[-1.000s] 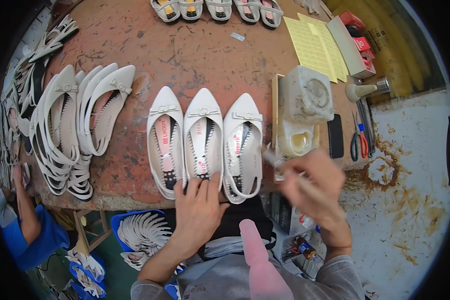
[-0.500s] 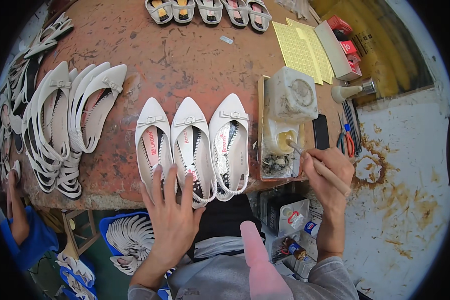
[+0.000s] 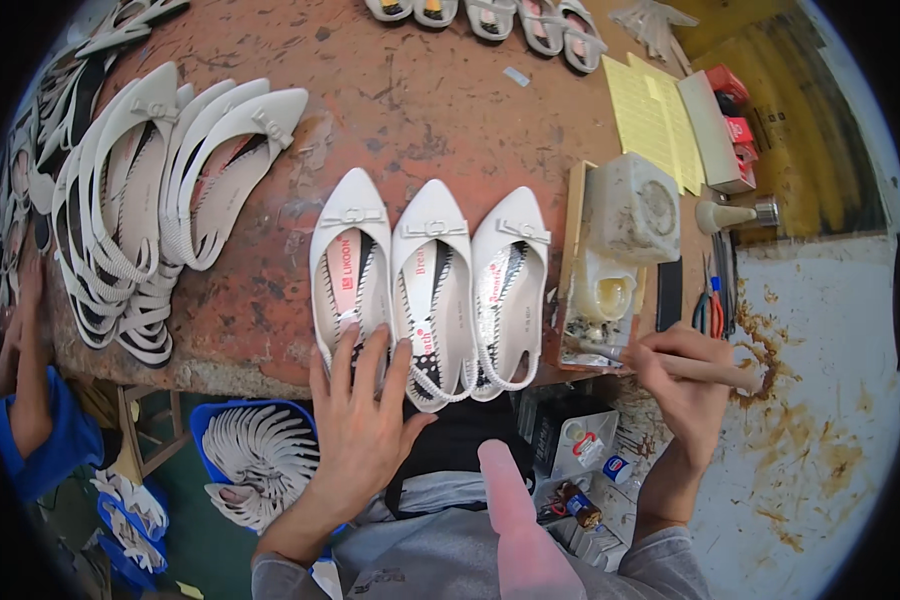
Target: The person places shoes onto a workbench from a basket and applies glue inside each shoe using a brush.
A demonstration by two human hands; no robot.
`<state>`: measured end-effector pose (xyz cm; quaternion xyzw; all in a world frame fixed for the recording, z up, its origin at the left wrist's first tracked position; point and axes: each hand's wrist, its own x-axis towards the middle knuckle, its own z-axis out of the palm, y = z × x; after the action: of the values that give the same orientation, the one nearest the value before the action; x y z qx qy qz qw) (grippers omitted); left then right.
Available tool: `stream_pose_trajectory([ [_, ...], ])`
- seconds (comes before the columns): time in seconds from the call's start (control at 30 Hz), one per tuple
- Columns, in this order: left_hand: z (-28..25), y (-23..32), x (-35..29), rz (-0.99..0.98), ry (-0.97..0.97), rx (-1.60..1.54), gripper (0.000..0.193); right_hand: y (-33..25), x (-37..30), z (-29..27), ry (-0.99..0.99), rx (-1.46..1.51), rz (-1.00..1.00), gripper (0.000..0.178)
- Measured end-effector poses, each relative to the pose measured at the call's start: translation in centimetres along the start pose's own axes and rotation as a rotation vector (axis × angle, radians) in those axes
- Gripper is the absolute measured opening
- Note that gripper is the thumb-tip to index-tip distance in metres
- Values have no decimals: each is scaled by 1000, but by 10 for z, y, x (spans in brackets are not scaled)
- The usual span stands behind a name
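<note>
Three white pointed slingback shoes with bows stand side by side at the table's front: a left shoe (image 3: 352, 250), a middle shoe (image 3: 432, 260) and a right shoe (image 3: 511, 260). My left hand (image 3: 360, 420) rests over the left shoe's heel end, fingers spread. My right hand (image 3: 685, 380) is closed round the wooden handle of a brush (image 3: 715, 372). Its bristle end lies low over the near part of a grimy box (image 3: 568, 265), below a yellowish glue cup (image 3: 607, 297). A cloudy plastic block-shaped container (image 3: 635, 210) sits in the box's far part.
More white slingbacks (image 3: 120, 220) are bunched on the left, with other shoes (image 3: 490, 18) along the far side. Right of the box lie a dark phone (image 3: 669, 295) and pliers (image 3: 715, 310). A blue basket (image 3: 255, 410) of pale pieces stands below. Another person's arm (image 3: 32, 370) shows at left.
My right hand has drawn the brush out of the glue cup toward the box's near edge. The left hand stays on the left shoe. The whole view has shifted.
</note>
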<state>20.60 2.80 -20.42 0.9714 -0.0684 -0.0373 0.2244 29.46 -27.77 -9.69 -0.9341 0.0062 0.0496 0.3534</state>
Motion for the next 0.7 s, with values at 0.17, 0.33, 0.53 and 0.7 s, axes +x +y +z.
stream_pose_trajectory([
  [0.17,9,-7,-3,0,85,-27,89,-58,28,64,-186,133,-441,12],
  [0.33,11,-9,-2,4,102,-44,84,-43,56,117,-357,96,-603,9],
  [0.53,8,-9,-2,-10,105,-97,78,-42,64,114,-934,84,-642,18],
  [0.7,8,-9,-2,-12,103,-100,78,-44,72,121,-549,6,-723,17],
])
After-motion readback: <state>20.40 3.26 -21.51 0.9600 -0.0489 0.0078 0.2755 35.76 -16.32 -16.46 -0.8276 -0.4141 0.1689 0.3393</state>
